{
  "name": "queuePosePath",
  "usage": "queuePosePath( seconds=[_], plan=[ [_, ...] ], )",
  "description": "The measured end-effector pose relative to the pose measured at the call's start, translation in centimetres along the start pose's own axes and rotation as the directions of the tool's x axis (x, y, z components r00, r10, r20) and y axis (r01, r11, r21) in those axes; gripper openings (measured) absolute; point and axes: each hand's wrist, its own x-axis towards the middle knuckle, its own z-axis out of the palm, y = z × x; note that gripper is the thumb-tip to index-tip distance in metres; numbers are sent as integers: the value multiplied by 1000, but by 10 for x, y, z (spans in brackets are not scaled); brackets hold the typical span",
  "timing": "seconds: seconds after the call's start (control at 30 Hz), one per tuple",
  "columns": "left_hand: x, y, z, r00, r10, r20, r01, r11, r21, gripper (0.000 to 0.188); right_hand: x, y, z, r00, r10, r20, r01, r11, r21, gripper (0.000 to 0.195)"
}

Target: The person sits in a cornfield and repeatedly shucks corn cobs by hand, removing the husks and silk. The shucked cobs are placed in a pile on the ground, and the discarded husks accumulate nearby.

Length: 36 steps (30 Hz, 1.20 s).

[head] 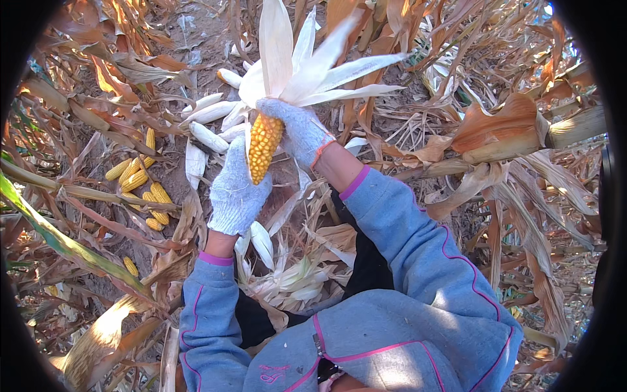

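An ear of yellow corn (265, 144) is between my two gloved hands, its lower part bare and its pale husk leaves (313, 73) spread out above. My right hand (296, 125), in a white knit glove, grips the ear at the base of the husk. Around the ear's lower end and a strip of husk, my left hand (237, 188) is closed, in a similar glove; its fingers are partly hidden behind the ear. Several ears still in pale husks (209, 137) lie on the soil just beyond my left hand.
Several bare yellow ears (134, 179) lie in a loose pile on the soil at the left. Loose husks (299, 279) lie between my legs. A dry cornstalk (529, 139) crosses the right side, and a partly green leaf (63, 240) slants across the left. Dry leaves surround me.
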Motion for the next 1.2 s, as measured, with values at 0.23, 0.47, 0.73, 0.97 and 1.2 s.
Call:
queuePosePath(
  seconds=[0.23, 0.47, 0.73, 0.97, 1.2],
  plan=[
    [-4, 8, -7, 994, -26, 102, 34, 996, -82, 72, 7, -25, -5, 995, 20, 100, -44, 970, 240, 34],
    [-10, 4, -8, 983, -39, 180, 43, 999, -18, 76, 11, -30, -15, 985, 93, 148, -113, 985, 130, 32],
    [-7, 21, -3, 918, -202, 342, 318, 890, -326, 70, 5, -23, -1, 999, 31, -11, -29, 986, 163, 27],
    [-15, 24, 19, 880, -320, 351, 469, 704, -534, 61, 8, -19, 13, 942, -177, -285, 172, 984, -43, 26],
    [-32, 51, 35, 634, -247, 733, 660, -321, -679, 33, 26, 5, 13, 807, -431, -404, 451, 891, -50, 53]
  ],
)
